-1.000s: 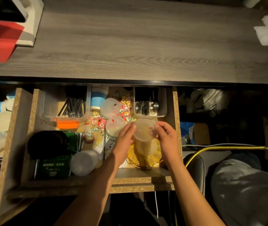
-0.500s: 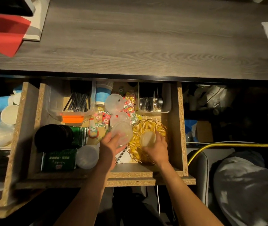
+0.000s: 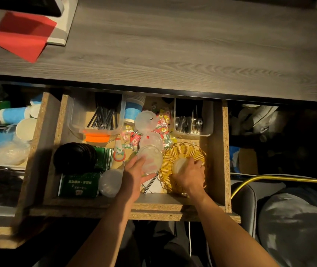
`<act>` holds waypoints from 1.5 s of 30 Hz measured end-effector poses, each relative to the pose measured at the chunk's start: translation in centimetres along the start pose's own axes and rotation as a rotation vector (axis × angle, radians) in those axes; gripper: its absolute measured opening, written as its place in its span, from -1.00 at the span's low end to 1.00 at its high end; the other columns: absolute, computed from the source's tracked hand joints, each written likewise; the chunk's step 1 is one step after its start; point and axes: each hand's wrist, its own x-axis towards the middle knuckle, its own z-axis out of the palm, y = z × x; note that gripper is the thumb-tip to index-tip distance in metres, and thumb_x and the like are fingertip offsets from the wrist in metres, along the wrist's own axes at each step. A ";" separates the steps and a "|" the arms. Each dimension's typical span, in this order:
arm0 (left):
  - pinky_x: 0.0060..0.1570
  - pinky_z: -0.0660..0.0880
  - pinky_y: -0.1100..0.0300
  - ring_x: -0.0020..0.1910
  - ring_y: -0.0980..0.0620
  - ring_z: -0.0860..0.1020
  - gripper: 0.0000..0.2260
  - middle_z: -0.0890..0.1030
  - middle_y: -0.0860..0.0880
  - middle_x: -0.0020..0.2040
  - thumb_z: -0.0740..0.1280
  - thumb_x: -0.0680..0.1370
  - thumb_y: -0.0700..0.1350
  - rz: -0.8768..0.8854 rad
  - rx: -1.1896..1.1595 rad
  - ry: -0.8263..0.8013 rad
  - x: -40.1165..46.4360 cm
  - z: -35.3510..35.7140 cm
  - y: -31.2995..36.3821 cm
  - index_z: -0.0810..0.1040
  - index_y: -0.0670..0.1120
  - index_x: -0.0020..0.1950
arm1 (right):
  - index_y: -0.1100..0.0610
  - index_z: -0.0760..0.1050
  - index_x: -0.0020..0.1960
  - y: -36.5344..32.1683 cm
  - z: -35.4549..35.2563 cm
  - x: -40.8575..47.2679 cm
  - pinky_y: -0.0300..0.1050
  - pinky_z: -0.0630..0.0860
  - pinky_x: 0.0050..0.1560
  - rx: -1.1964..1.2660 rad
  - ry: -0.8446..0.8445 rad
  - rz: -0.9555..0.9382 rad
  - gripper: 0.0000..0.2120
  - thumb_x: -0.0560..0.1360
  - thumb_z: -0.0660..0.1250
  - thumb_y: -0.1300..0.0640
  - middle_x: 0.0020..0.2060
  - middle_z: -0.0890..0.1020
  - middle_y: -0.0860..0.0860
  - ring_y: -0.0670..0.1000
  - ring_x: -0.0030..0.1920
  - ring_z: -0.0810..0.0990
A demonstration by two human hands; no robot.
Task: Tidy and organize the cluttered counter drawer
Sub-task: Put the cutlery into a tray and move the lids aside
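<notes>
The open wooden drawer (image 3: 224, 151) sits below the counter. My left hand (image 3: 134, 176) holds a clear round plastic lid (image 3: 150, 158) just left of the yellow wire basket (image 3: 175, 151). My right hand (image 3: 189, 174) is inside the basket, fingers curled over a pale stack of lids (image 3: 179, 163). Two more clear lids (image 3: 146, 118) (image 3: 150, 139) lie behind, among scattered colourful candy wrappers (image 3: 163, 120).
Clear bins hold black straws (image 3: 103, 118) and forks (image 3: 192, 124). A blue paper cup stack (image 3: 133, 108), black lids (image 3: 74, 157), green packets (image 3: 80, 185) and an orange item (image 3: 96, 138) fill the drawer. The grey wood counter (image 3: 173, 45) carries a red sheet (image 3: 24, 35). A yellow cable (image 3: 269, 179) runs right.
The lid both hands held above the basket a second ago went down into it with my right hand. My left hand moved left and picked up a separate clear lid.
</notes>
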 end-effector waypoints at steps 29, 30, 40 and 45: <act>-0.02 0.51 0.30 0.00 0.16 0.61 -0.77 0.67 0.04 0.02 0.14 0.69 -0.02 0.314 0.335 -0.262 -12.1 3.8 11.7 0.59 0.07 0.07 | 0.11 0.40 0.31 -13.4 -14.2 -14.3 -0.02 0.59 -0.10 1.395 -0.324 -0.204 -0.65 0.55 0.29 0.05 0.19 0.50 0.22 0.14 0.10 0.54; -0.01 0.47 0.32 0.02 0.21 0.58 -0.77 0.65 0.09 0.03 0.13 0.69 0.02 0.344 0.405 -0.270 -12.7 3.7 12.3 0.59 0.12 0.08 | 0.14 0.41 0.31 -13.9 -14.6 -14.8 -0.01 0.58 -0.09 1.424 -0.360 -0.181 -0.57 0.51 0.33 -0.02 0.21 0.51 0.27 0.16 0.10 0.55; -0.03 0.57 0.28 -0.04 0.23 0.62 -0.74 0.59 0.00 0.18 0.24 0.65 0.01 0.648 0.468 -0.165 -14.1 1.4 18.2 0.52 0.02 0.31 | 0.17 0.40 0.27 -16.2 -19.6 -18.3 0.18 0.63 0.02 1.721 -0.682 -0.243 -0.69 0.56 0.24 0.10 0.07 0.55 0.23 0.22 -0.01 0.67; 0.01 0.62 0.00 0.14 -0.14 0.62 -0.71 0.61 -0.17 0.20 0.29 0.62 0.02 0.220 0.213 -0.301 -14.9 1.9 18.0 0.51 -0.04 0.31 | 0.17 0.47 0.00 -17.8 -18.7 -19.0 -0.06 0.48 -0.21 1.504 -0.345 -0.237 -0.86 0.53 0.20 0.13 -0.15 0.54 0.10 0.07 -0.13 0.55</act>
